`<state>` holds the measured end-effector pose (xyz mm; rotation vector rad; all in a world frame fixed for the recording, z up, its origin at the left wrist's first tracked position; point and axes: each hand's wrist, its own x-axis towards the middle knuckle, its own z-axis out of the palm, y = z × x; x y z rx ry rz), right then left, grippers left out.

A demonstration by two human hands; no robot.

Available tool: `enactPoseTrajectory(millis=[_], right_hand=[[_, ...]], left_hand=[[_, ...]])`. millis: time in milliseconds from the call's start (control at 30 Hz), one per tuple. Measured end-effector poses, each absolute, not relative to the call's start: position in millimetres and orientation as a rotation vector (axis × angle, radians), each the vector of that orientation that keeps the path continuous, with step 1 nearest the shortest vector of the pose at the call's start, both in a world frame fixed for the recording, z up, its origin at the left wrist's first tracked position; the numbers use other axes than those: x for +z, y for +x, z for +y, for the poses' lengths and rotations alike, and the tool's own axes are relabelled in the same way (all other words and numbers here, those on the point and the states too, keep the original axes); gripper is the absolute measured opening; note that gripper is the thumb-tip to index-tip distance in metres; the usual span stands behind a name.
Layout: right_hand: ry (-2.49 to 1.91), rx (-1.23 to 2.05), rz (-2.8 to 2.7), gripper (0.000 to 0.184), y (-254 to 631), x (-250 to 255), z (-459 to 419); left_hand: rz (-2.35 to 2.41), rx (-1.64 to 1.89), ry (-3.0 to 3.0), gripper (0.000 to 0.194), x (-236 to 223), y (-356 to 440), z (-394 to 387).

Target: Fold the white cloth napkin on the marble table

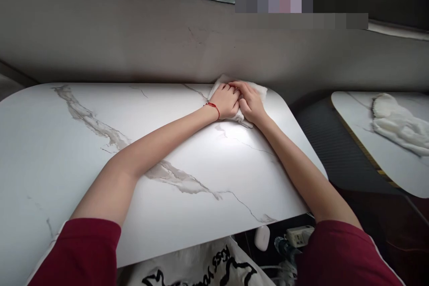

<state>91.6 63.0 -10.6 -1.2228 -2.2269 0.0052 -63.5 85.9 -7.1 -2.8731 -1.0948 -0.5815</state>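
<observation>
A crumpled white cloth (260,91) lies on the far right part of a white marbled table (187,143). Pressed onto it is my left hand (226,100), its fingers curled into the fabric and a red string bracelet on the wrist. Beside it, my right hand (251,102) bends over the same cloth, its fingertips lapping over the left fingers. The two hands touch each other. Under them, the middle of the cloth is hidden.
A grey wall (140,40) borders the table's far edge. To the right stands a second marbled table (365,143) with another white cloth (400,120). Below the near edge are a white rounded case (262,237), a power strip (300,235) and a printed white bag or fabric (201,263).
</observation>
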Motion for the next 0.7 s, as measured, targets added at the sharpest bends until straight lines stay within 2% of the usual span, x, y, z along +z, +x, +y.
enactPoseTrajectory(millis=[700], right_hand=[[-1.225,0.046,-2.207,0.055,94.0,-11.0,50.7]], left_hand=[[-1.039,-0.578,-2.896,0.05,-7.8,-62.3,80.3]])
